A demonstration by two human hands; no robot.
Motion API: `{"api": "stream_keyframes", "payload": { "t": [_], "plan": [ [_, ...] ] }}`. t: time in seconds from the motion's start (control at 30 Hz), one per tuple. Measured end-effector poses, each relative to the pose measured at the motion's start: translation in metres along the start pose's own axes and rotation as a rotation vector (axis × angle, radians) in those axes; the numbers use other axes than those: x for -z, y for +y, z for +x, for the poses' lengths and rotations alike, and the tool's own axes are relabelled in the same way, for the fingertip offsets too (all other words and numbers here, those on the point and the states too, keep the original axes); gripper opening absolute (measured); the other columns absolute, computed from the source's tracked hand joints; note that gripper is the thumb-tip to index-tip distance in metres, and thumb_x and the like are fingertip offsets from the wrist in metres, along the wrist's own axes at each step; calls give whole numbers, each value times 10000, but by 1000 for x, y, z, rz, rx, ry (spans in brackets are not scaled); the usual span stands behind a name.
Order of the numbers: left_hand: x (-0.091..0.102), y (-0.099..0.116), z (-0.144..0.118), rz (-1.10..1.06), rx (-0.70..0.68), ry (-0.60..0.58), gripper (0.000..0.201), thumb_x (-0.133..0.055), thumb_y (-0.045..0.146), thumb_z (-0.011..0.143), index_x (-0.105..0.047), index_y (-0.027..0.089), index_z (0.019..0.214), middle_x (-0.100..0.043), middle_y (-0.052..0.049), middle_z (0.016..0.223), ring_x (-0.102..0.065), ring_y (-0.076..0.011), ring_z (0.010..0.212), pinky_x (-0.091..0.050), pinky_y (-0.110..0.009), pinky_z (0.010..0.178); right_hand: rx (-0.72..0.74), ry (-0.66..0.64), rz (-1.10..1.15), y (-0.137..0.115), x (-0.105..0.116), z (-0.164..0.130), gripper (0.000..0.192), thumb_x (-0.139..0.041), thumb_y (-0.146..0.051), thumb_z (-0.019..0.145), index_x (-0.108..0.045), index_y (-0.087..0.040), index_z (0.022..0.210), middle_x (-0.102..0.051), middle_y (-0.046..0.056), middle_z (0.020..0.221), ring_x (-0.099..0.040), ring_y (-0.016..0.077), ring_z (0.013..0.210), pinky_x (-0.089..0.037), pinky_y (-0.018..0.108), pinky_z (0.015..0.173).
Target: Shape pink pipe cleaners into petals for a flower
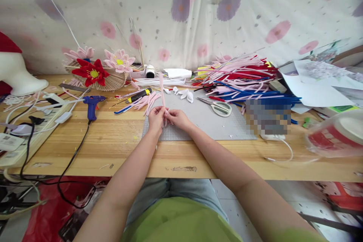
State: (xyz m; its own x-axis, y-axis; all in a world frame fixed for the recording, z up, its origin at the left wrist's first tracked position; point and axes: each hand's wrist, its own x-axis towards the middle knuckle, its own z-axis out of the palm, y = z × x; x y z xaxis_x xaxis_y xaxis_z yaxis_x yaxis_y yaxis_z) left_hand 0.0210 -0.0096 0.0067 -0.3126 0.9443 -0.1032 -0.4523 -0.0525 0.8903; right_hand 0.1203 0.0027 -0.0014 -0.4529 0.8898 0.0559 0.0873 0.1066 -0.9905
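Several pale pink pipe cleaners [162, 89] stand up between my hands, with shorter ends hanging below the fingers. My left hand [155, 120] is closed, pinching them near the left edge of the grey cutting mat [215, 130]. Close against it, my right hand [179, 119] is also closed on the lower part of the pipe cleaners. Fingers cover the spot where the strands meet. Behind my hands lies a bunch of cut pink pipe cleaners [146, 103]. White petal-like pieces [186, 95] and scissors with pale handles [221, 108] rest on the mat.
A blue glue gun [93, 106] and a power strip [31, 136] with tangled cords sit at the left. Finished fuzzy flowers [92, 73] stand behind them. A large pile of pipe cleaners [238, 73], papers [314, 87] and a plastic cup [336, 134] occupy the right.
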Motion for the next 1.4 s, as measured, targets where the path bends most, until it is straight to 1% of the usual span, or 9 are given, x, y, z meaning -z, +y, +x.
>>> {"api": "stream_keyframes", "payload": {
  "t": [0.23, 0.43, 0.63, 0.87, 1.0, 1.1, 1.2, 1.33, 1.4],
  "plan": [
    [0, 8, 0, -91, 165, 49, 77, -578, 139, 650, -510, 128, 685, -603, -1, 587, -516, -79, 434, -382, -183, 398, -104, 5, 70, -1, 1, 3, 277, -588, -396, 645, -601, -122, 611, -579, -4, 531, -460, 58, 439, -355, 191, 458],
    [5, 7, -1, -11, 309, -342, 172, -540, 260, 730, -601, 101, 757, -611, -45, 613, -544, -95, 504, -429, -209, 474, -182, 82, 220, 3, 9, -2, 286, -612, -414, 623, -604, -130, 656, -610, 5, 577, -486, 61, 472, -383, 194, 491],
    [3, 5, -4, 48, 188, -434, 227, -613, 300, 674, -620, 115, 807, -570, -10, 545, -484, -80, 429, -400, -211, 434, -155, 14, 280, 0, 16, -5, 352, -618, -477, 594, -588, -127, 615, -597, 9, 552, -492, 65, 476, -384, 196, 495],
    [0, 3, -8, 61, 200, -425, 259, -609, 339, 670, -620, 111, 793, -620, -54, 642, -547, -107, 501, -413, -223, 460, -140, -3, 88, -1, 13, -5, 372, -578, -493, 626, -553, -131, 546, -531, -11, 475, -427, 52, 409, -339, 197, 438],
    [1, 2, -4, 59, 154, -322, 197, -607, 314, 670, -598, 123, 718, -625, -49, 666, -572, -109, 543, -433, -214, 490, -41, -71, -135, -5, 24, -4, 376, -574, -495, 634, -563, -129, 550, -503, -19, 463, -420, 61, 439, -318, 199, 446],
    [2, 2, 0, 24, 132, -232, 176, -610, 305, 671, -560, 138, 689, -608, -23, 648, -589, -111, 577, -468, -233, 565, -17, 100, -136, -11, 37, -3, 369, -571, -500, 636, -577, -132, 617, -539, -7, 552, -449, 72, 518, -337, 193, 473],
    [1, 2, -2, 61, 188, -291, 199, -609, 323, 672, -545, 138, 705, -571, 0, 607, -560, -98, 506, -479, -251, 548, -22, 248, 7, -14, 42, -2, 345, -587, -472, 626, -581, -147, 742, -544, -10, 636, -441, 70, 547, -354, 189, 476],
    [-1, 0, -9, 164, 232, -402, 203, -599, 328, 681, -543, 134, 667, -505, 22, 535, -459, -56, 415, -467, -231, 489, -24, 117, 123, -12, 36, 0, 315, -612, -428, 607, -579, -136, 721, -515, -24, 587, -412, 58, 514, -323, 190, 462],
    [-1, -1, -10, 187, 231, -436, 195, -602, 320, 678, -544, 135, 660, -493, 22, 533, -450, -55, 421, -453, -214, 469, -20, 117, 153, -10, 32, 1, 300, -625, -413, 593, -560, -126, 657, -489, -32, 536, -389, 51, 483, -298, 194, 448]
  ]
}}
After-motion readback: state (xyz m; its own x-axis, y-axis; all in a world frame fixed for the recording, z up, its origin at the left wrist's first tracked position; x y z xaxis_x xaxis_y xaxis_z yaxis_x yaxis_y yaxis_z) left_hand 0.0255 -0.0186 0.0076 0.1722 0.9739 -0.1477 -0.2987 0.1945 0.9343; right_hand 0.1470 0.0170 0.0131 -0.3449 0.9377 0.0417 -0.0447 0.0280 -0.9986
